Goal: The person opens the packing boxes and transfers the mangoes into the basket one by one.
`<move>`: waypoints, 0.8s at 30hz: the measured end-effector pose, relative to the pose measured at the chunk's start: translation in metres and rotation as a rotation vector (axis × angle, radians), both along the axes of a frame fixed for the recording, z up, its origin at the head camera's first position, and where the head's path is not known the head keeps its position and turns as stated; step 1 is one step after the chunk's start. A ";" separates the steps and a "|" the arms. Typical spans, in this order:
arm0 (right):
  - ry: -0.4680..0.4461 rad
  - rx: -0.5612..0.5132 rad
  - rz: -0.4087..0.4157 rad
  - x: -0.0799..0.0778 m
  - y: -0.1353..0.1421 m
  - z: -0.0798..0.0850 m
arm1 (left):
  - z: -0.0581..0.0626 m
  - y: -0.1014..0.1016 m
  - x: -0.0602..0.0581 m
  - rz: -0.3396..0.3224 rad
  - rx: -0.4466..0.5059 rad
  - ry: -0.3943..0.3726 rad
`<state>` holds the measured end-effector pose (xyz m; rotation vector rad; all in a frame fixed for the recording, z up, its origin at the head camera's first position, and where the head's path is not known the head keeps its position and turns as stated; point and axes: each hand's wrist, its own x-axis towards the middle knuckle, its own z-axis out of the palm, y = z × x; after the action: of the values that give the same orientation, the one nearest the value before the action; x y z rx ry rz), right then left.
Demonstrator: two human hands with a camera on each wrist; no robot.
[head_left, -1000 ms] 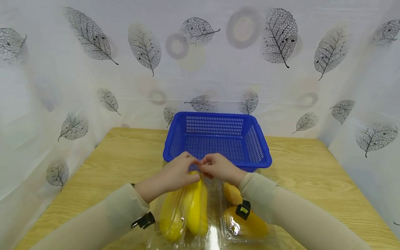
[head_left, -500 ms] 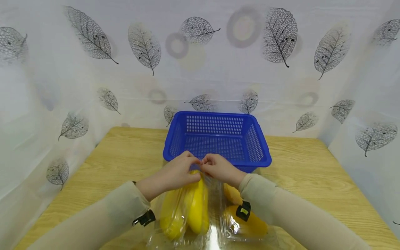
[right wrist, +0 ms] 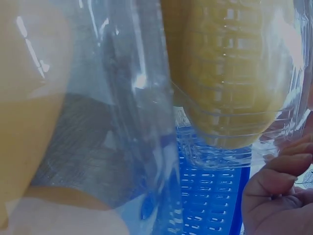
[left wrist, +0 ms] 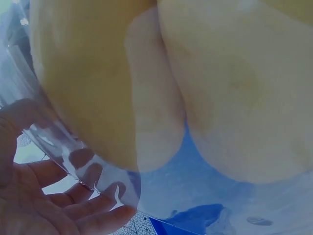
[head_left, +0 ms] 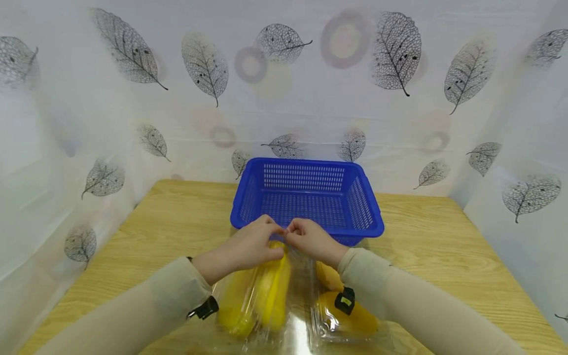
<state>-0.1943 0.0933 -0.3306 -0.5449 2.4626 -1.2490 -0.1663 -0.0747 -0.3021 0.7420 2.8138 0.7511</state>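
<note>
A pale sheet (head_left: 310,111) printed with dark leaves hangs behind the blue basket (head_left: 372,217), and the wooden tabletop (head_left: 426,246) spreads around it. On the basket's near side, the clear container (left wrist: 146,200) has its edge gripped by the fingers of both hands, the left hand (head_left: 255,242) and the right hand (head_left: 314,240) meeting just over the basket's near rim. Another clear box (head_left: 341,339) lies nearer the person than the basket, toward its right. Inside the first are two yellow fruits (head_left: 235,308), inside the second orange-yellow fruits (head_left: 350,315), all in front of the basket
</note>
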 end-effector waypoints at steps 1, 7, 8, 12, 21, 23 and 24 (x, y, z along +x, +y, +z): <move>0.001 -0.003 0.002 0.000 0.000 0.000 | 0.000 0.000 0.000 -0.004 -0.003 0.005; -0.033 -0.026 0.016 -0.002 -0.001 0.002 | -0.001 -0.002 -0.002 0.000 -0.002 0.005; -0.040 -0.028 0.019 -0.002 0.000 0.002 | -0.001 -0.002 -0.002 0.002 -0.001 0.000; -0.062 -0.031 0.028 -0.001 0.001 0.002 | -0.001 -0.003 -0.002 0.003 0.000 0.008; -0.072 -0.046 0.049 -0.002 0.003 0.001 | 0.001 -0.005 -0.004 -0.011 -0.007 0.053; -0.070 -0.047 0.048 -0.002 0.005 0.001 | 0.001 -0.006 -0.004 0.001 -0.001 0.048; -0.071 -0.043 0.048 -0.002 0.006 0.000 | 0.002 -0.006 -0.004 0.007 0.004 0.047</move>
<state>-0.1963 0.0988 -0.3301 -0.5575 2.3556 -1.2831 -0.1706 -0.0806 -0.3006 0.7605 2.8586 0.7501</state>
